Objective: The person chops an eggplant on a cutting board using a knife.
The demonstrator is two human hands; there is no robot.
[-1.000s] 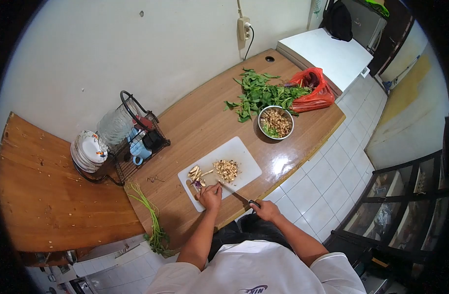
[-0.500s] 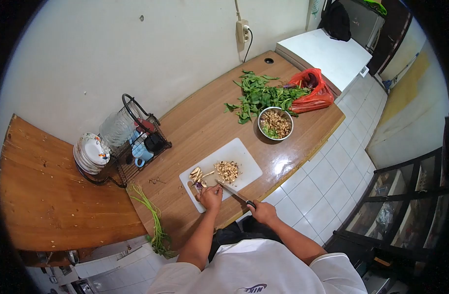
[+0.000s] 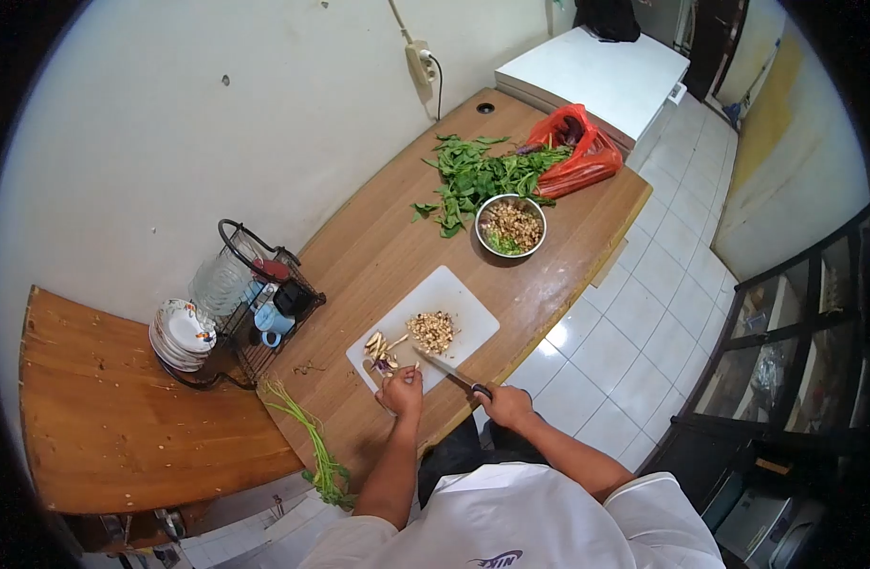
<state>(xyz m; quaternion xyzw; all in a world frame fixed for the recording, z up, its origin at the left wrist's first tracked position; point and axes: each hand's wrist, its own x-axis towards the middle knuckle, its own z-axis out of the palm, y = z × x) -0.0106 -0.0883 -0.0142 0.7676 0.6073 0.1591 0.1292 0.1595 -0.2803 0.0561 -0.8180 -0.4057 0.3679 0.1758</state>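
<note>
My right hand (image 3: 506, 405) is wrapped round the black handle of a knife (image 3: 446, 366), its blade lying over the white cutting board (image 3: 473, 322). At the board's near edge, my left hand (image 3: 400, 390) is closed, fingertips pinched on a small pale piece beside the blade tip. Chopped light-brown bits (image 3: 431, 332) form a pile in the board's middle. Left of them lie longer uncut pale pieces (image 3: 376, 347) with something purple. A metal bowl (image 3: 510, 226) of chopped bits and some green pieces stands farther back on the table.
Leafy greens (image 3: 473, 175) and a red plastic bag (image 3: 582, 166) lie at the back. Green stems (image 3: 312, 431) hang over the near left edge. A black rack (image 3: 255, 346) holds plates (image 3: 184, 332), glasses and a blue mug (image 3: 271, 321). A white-topped unit (image 3: 601, 81) adjoins the table.
The head view has shifted and turned slightly. My left hand has drawn back a little from the knife tip, showing the small piece at its fingertips; the knife is still held.
</note>
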